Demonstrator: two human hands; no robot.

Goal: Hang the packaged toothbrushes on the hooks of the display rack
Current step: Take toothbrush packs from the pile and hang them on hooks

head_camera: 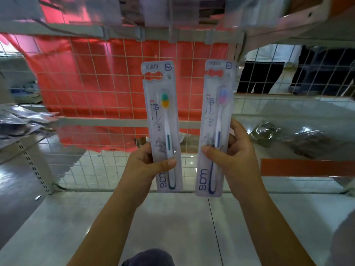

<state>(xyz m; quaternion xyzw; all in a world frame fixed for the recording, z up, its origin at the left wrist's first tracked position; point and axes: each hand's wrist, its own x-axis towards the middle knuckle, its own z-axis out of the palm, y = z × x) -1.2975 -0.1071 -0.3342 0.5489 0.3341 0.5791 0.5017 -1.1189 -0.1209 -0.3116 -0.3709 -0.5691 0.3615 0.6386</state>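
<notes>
Nearest the camera, at six o'clock, two bare forearms reach up and forward from the bottom edge, a little apart. The left hand [148,164] pinches the lower part of a packaged toothbrush with green handle [163,120], thumb pressed across the front of the card and fingers curled behind it. The right hand [234,156] grips a packaged toothbrush with blue handle [216,120] the same way, thumb on the front at about its nine o'clock, fingers wrapped round the right edge. Both packs stand upright and side by side near the centre, apart from each other, hang-holes at twelve o'clock and not on any hook. Below them runs a pale shelf [172,217]. Behind the packs stands the white wire grid [107,77] of the display rack, with a red sheet [80,60] showing through it. At ten o'clock lie crumpled silver packets [21,120]; at three o'clock, dark wrapped bundles [269,133] rest on another shelf. Farthest off, at two o'clock, dark trouser legs [257,77] of a standing person show through the mesh.
</notes>
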